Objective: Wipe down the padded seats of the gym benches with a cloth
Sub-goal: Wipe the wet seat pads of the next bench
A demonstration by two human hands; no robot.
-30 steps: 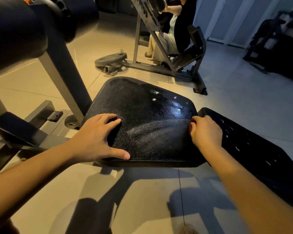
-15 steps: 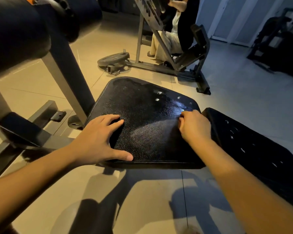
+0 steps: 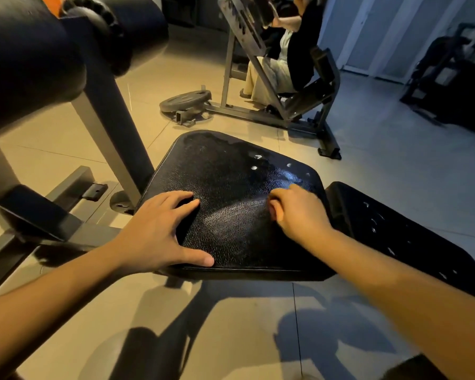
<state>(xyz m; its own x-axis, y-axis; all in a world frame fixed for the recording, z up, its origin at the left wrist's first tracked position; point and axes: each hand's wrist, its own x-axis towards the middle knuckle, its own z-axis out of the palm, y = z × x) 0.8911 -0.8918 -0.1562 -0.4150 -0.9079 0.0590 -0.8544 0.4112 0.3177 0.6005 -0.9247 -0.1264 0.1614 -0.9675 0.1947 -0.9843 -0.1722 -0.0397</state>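
Note:
A black padded bench seat (image 3: 231, 182) fills the middle of the head view, with a dull wiped streak across its near half and a few pale spots near its far edge. My left hand (image 3: 157, 231) lies flat on the seat's left part, fingers spread and thumb along the near edge. My right hand (image 3: 296, 215) presses on the seat's right part with curled fingers bunched around a dark cloth, which is almost wholly hidden under the hand. A second black pad (image 3: 395, 237) adjoins on the right.
A large black roller pad (image 3: 25, 64) on a grey steel post (image 3: 113, 138) stands close at the upper left. Beyond the seat, a weight plate (image 3: 185, 101) lies on the tiled floor beside a machine (image 3: 285, 122) where a person (image 3: 294, 58) sits. Dark equipment stands at the far right.
My right hand has slid leftward from the seat's right edge toward its middle. My left hand has stayed in place.

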